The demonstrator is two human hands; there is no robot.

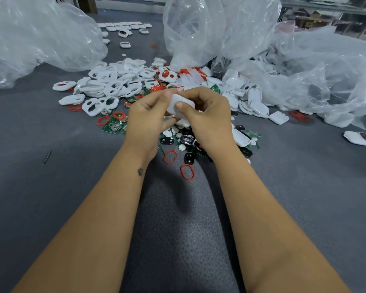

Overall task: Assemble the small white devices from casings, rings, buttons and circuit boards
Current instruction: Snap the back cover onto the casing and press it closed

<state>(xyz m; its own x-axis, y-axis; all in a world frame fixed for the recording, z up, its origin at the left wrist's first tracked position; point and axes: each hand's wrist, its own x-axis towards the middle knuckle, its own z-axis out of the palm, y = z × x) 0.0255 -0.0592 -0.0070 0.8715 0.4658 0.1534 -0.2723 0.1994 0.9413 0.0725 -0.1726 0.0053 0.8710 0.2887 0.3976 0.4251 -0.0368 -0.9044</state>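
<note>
Fingers of the left hand (145, 118) and right hand (209, 119) curl around one white casing (179, 106), pinching it between them above the heaped parts at the grey table's (51, 187) centre.

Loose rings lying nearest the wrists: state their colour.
Red, both rings, plain against the grey mat in the head view.

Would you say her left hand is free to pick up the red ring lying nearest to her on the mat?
Probably not yet: the left hand and the right hand both grip the white casing. The red ring itself lies uncovered between her forearms, so letting go would clear the way.
</note>
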